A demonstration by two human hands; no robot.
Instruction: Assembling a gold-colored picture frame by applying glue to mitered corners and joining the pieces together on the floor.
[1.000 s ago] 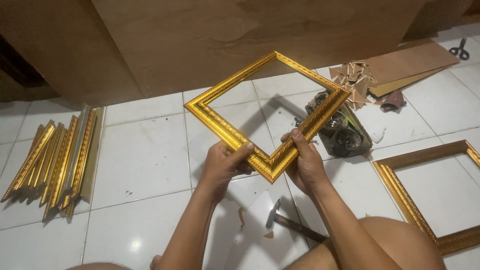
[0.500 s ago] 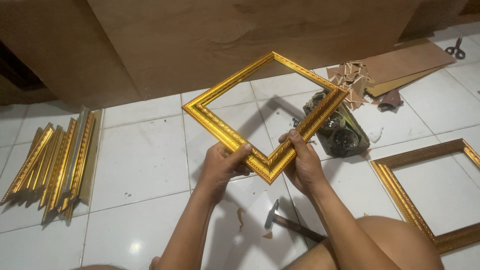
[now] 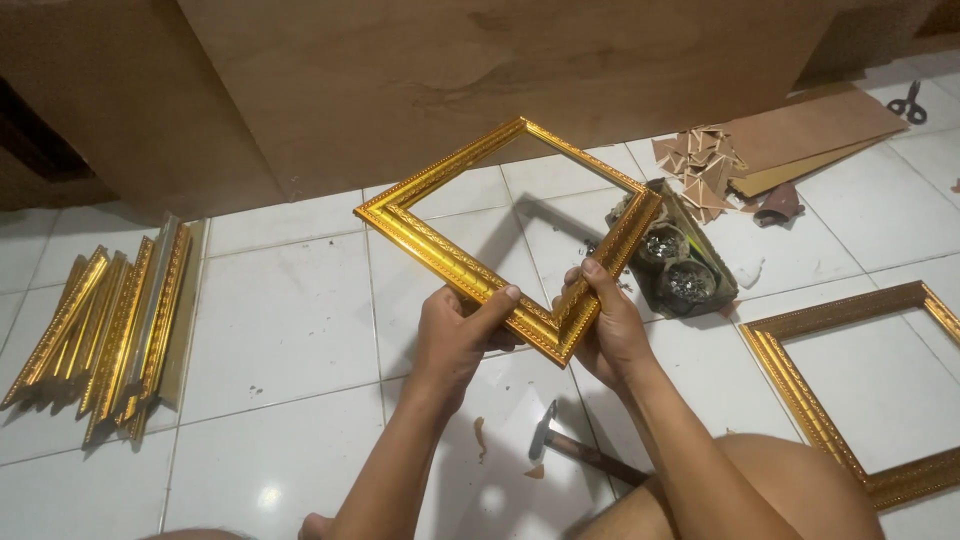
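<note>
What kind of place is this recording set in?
Probably a small picture-framing workshop, worked on a tiled floor. Both hands hold a gold frame by its near corner; cut gold moulding lengths lie stacked at the left, a hammer lies below, and another frame lies at the right.

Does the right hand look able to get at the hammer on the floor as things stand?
Probably yes, but not freely: the right hand is gripping the gold frame. The hammer lies just below on the tiles, uncovered.
</note>
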